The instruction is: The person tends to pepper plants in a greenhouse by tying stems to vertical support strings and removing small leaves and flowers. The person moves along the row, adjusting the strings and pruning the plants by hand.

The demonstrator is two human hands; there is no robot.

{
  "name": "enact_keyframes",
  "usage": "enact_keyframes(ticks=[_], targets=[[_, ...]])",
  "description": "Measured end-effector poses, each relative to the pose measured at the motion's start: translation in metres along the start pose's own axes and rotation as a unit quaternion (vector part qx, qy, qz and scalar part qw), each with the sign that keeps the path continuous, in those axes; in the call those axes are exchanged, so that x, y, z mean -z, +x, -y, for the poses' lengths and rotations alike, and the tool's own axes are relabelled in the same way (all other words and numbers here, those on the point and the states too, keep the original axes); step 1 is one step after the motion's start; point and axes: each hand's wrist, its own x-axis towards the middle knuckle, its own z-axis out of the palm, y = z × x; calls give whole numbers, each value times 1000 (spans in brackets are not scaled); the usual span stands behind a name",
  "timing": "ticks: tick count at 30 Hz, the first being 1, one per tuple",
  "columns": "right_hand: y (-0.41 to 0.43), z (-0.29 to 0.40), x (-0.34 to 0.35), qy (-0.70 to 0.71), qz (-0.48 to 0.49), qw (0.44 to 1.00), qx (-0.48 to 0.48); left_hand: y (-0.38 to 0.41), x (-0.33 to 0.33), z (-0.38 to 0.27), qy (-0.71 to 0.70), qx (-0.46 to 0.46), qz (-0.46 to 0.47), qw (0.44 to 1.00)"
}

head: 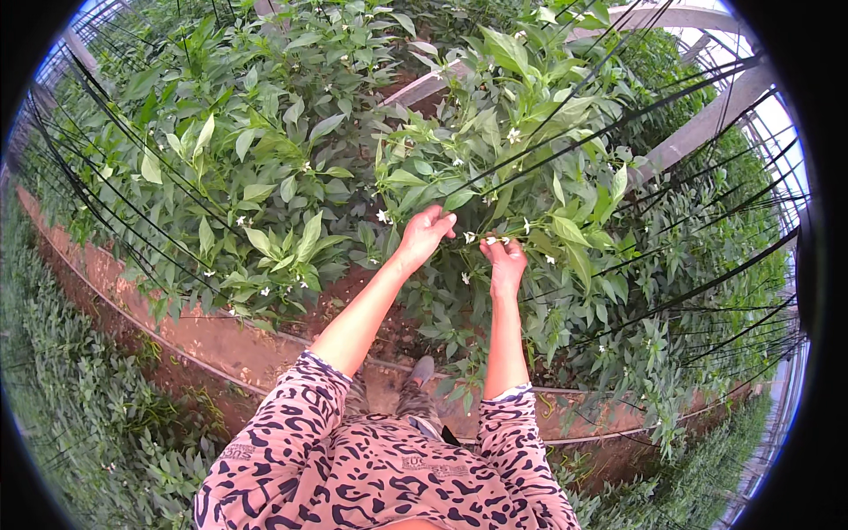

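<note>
Leafy pepper plants [490, 139] with small white flowers stand before me, many stems leaning on black cords. My left hand [427, 233] is raised among the leaves, its thumb and fingers curled together beside a dark cord; whether something thin lies between them is hidden. To its right, my right hand [503, 257] pinches at a flowering pepper stem, with white flowers [491, 240] right at its fingertips. Another white flower [469, 237] shows between the two hands. A broad leaf [458, 200] hangs just above my left thumb.
Black cords [563, 147] run slantwise across the plants on both sides. A pale beam [695, 129] rises at the right, and another [421, 86] lies behind the leaves. A soil path [218, 341] with a thin pipe along it passes under my feet; more plants [79, 397] grow behind.
</note>
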Motion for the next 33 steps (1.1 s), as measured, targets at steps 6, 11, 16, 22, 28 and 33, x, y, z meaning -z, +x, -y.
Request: enact_keyframes(ticks=[6, 11, 16, 22, 28, 33], targets=[[-32, -3, -27, -45, 120, 992, 1, -39, -3, -22, -160, 39, 123, 979], [-43, -11, -34, -40, 164, 986, -6, -55, -19, -13, 43, -67, -54, 995], [-47, -30, -13, -83, 161, 983, -8, -62, -31, -31, 217, -103, -58, 969], [-57, -9, 3, -226, 150, 963, 0, -65, -34, -21, 222, -63, -109, 967], [-96, 4, 4, -201, 6, 974, 105, -99, -23, 33, 133, -157, -149, 967], [-112, -17, 18, -51, 120, 989, 70, -123, -27, 11, 233, -305, 46, 922]])
